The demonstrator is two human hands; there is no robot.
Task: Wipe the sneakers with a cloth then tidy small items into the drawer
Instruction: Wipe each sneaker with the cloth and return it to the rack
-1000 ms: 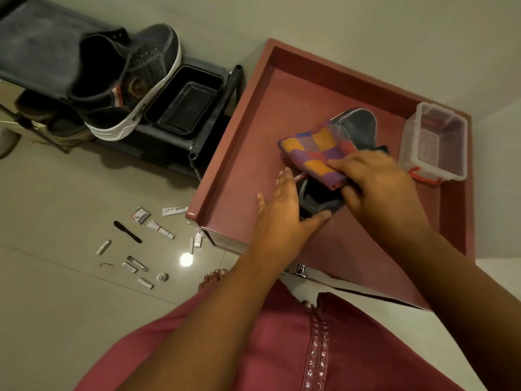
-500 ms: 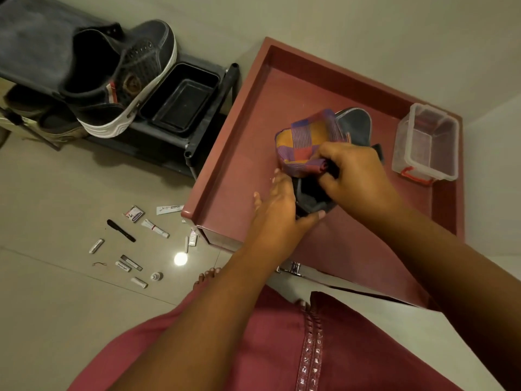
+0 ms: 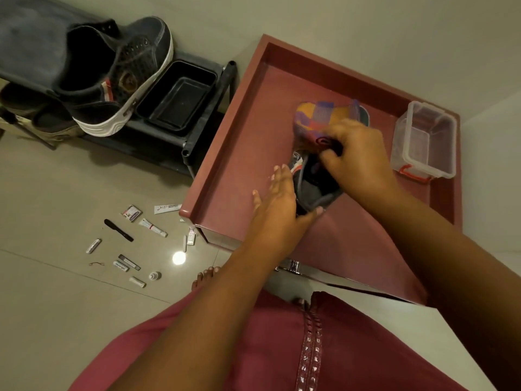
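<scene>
A dark grey sneaker (image 3: 318,190) lies on the red raised-edge top (image 3: 234,148) of a cabinet. My left hand (image 3: 279,210) grips its heel end, thumb curled round the back. My right hand (image 3: 358,156) grips a checked orange and purple cloth (image 3: 318,117) that covers the sneaker's toe; only a sliver of the toe shows beyond it. A second dark sneaker (image 3: 118,71) with a white sole sits on the black shoe rack (image 3: 197,136) at the left. Several small tubes and items (image 3: 127,244) are scattered on the floor.
A clear plastic box (image 3: 425,139) with red clips stands at the right of the red top. A black tray (image 3: 177,100) sits on the rack beside the sneaker. More shoes show under the rack at far left. A metal drawer handle (image 3: 293,268) shows below the cabinet's front edge.
My right hand has pushed the cloth from the sneaker's middle up over its toe. My left hand has stayed on the heel.
</scene>
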